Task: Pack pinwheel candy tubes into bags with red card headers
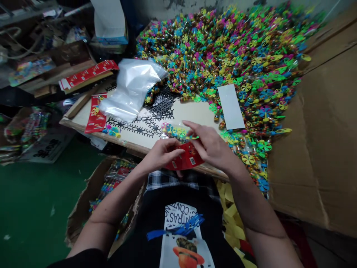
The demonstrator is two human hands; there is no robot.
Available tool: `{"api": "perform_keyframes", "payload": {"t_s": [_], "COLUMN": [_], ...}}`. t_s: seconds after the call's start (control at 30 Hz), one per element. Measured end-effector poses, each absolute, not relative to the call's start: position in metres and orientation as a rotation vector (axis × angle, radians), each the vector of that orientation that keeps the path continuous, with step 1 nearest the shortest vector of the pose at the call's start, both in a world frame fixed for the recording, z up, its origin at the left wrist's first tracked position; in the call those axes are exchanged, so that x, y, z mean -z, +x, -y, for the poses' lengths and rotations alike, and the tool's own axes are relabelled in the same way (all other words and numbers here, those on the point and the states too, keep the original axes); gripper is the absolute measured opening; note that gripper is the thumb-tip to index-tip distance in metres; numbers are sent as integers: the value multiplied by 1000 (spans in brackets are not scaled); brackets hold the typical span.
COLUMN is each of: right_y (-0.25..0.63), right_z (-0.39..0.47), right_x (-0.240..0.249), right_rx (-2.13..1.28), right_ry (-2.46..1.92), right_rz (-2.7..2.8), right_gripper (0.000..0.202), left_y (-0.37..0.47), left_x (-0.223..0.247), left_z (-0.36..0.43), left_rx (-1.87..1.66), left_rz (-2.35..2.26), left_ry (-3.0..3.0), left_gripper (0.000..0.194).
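A printed red card (185,157) is held in front of me at the table's near edge. My left hand (160,153) is closed on its left side, thumb on top. At the card's upper right is my right hand (212,145), thumb against the card and index finger stretched out above it. Just behind the card lies a transparent bag of small colourful plastic toys (174,130), partly hidden by my fingers. Left of it, a stack of transparent plastic bags (131,89) rests on the table beside several red cards (96,115).
A large heap of bagged colourful toys (212,48) covers the table's back and right. A white card strip (231,106) lies against it. Black toothed plastic strips (161,104) are near the middle. Cardboard (320,123) stands at right; an open carton (80,203) sits below left.
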State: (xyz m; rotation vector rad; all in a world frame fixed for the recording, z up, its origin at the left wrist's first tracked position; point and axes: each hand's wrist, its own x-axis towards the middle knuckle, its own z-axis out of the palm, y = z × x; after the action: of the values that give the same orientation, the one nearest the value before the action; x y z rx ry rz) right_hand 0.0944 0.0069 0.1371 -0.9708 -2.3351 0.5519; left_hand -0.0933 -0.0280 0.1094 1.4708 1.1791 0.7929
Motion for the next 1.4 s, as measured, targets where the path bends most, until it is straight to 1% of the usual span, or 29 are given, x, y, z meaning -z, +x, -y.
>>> {"api": "perform_keyframes", "payload": {"t_s": [0.1, 0.2, 0.27, 0.5, 0.8, 1.07, 1.17, 1.33, 1.4], "right_y": [95, 91, 88, 86, 90, 92, 92, 93, 93], "right_z": [0, 14, 22, 23, 22, 20, 16, 11, 12], "right_x": [-132, -118, -109, -94, -97, -98, -97, -94, -93], "right_rx": [-198, -124, -116, -99, -52, -53, -44, -251, -277], "right_ry": [-1129, -1130, -1103, -1080, -1039, -934, -954, -1027, -1039], "right_rz": [2049, 1950, 2001, 2148, 2243, 2322, 2294, 2158, 2152], "right_gripper": [33, 18, 13, 14, 15, 15, 16, 14, 13], "left_y": [-86, -80, -78, -77, -78, -80, -81, -85, -85], "left_x": [-100, -94, -93, -90, -86, -92, -92, -88, -86], "left_z": [30, 32, 34, 37, 41, 41, 40, 38, 37], "left_rx": [-928, -1051, -1062, -1063, -1109, -1042, -1006, -956, -941], "left_rz": [-1156, -1149, -1127, -1131, -1244, -1301, -1316, -1273, -1256], "left_ry": [1128, 954, 902, 988, 1323, 1577, 1554, 1382, 1314], "left_gripper": [24, 24, 23, 19, 5, 8, 8, 17, 19]}}
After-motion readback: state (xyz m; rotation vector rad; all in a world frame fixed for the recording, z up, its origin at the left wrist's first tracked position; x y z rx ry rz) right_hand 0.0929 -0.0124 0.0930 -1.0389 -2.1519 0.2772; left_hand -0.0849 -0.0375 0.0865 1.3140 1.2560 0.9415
